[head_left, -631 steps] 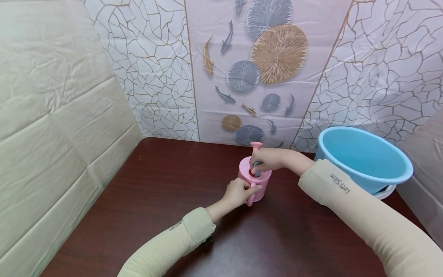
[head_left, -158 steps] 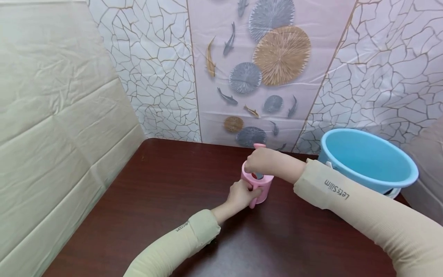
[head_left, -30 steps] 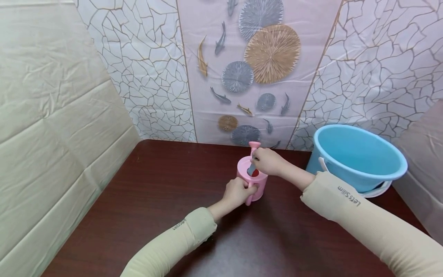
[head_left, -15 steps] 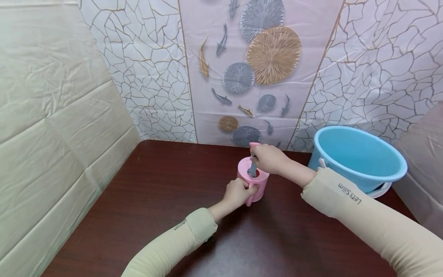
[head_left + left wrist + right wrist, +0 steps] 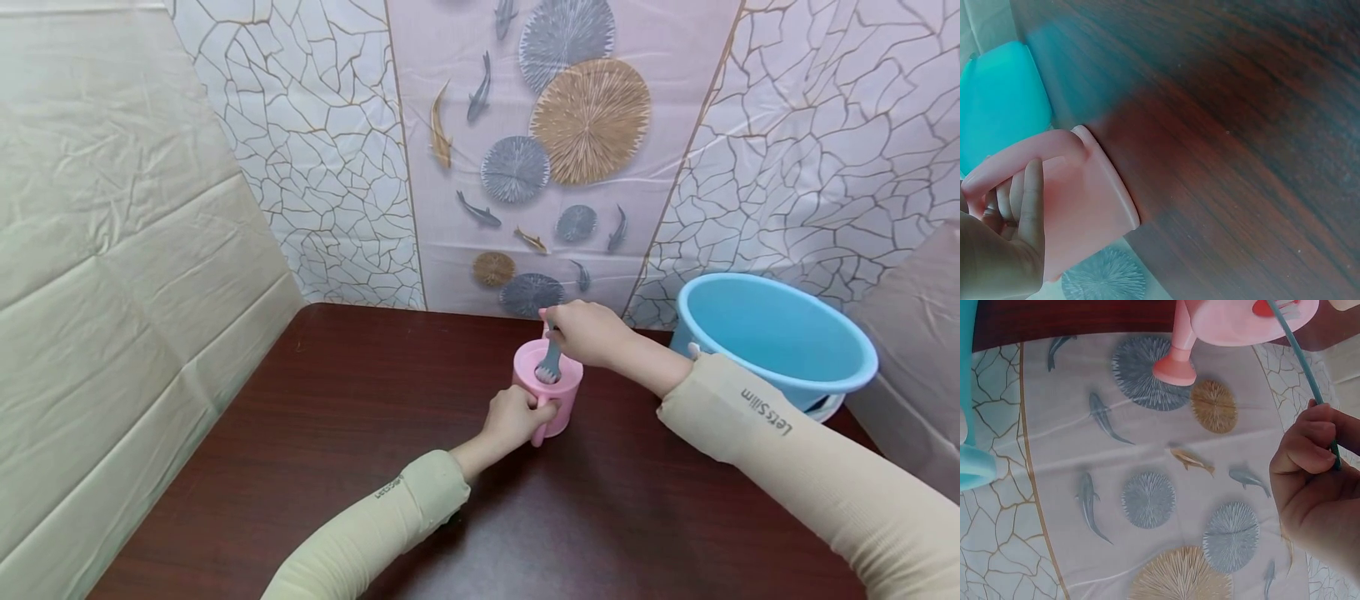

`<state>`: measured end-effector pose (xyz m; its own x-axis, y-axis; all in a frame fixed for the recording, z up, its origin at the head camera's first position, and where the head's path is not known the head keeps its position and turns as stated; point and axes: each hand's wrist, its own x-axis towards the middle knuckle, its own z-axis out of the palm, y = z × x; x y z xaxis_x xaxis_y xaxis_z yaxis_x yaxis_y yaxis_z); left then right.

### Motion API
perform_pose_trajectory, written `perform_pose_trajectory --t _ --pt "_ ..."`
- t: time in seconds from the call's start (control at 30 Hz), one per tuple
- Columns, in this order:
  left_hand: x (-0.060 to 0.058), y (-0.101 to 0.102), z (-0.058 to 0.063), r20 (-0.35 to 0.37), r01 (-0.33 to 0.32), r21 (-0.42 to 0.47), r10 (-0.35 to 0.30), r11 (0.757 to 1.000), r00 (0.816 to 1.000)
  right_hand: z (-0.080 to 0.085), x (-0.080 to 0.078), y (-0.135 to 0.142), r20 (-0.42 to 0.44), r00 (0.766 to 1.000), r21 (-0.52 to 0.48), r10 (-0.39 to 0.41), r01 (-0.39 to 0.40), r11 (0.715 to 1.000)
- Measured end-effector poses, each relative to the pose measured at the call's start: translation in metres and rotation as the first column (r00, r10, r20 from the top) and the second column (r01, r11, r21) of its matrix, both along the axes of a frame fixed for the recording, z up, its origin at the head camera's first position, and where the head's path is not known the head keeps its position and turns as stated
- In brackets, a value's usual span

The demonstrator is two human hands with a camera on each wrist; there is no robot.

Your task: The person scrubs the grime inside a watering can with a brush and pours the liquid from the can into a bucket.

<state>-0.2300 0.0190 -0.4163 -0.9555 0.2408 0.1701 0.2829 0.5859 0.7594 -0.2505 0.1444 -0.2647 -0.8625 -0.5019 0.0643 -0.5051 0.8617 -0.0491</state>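
A pink watering can (image 5: pixel 567 406) stands upright on the dark table, its handle toward me. My left hand (image 5: pixel 512 417) grips that handle; the left wrist view shows fingers wrapped under the handle (image 5: pixel 1035 150). Above the can, my right hand (image 5: pixel 592 333) pinches the upper part of a thin blue-grey tool (image 5: pixel 552 358) with a pale, toothed end. This end overlaps the can's round top opening. In the right wrist view, something red (image 5: pixel 1262 307) shows in the opening beside the toothed end. My right hand partly hides the spout in the head view.
A light blue tub (image 5: pixel 780 329) with a white handle stands at the right rear of the brown table (image 5: pixel 360 383). Behind the table hangs a patterned cloth (image 5: pixel 337 167) with fish and round motifs; a beige cloth (image 5: pixel 112 275) covers the left side.
Over the last second my right hand has risen slightly, drawing the toothed tool upward in the can's opening, so more of its end shows. My left hand has kept its grip on the handle.
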Motion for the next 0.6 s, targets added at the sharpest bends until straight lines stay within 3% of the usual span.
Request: perform_pose_trajectory --t 0.6 --pt "0.000 0.000 0.000 0.015 -0.016 0.011 0.016 1.000 1.000 0.012 -0.002 0.004 -0.092 0.996 0.016 0.015 -0.013 1.000"
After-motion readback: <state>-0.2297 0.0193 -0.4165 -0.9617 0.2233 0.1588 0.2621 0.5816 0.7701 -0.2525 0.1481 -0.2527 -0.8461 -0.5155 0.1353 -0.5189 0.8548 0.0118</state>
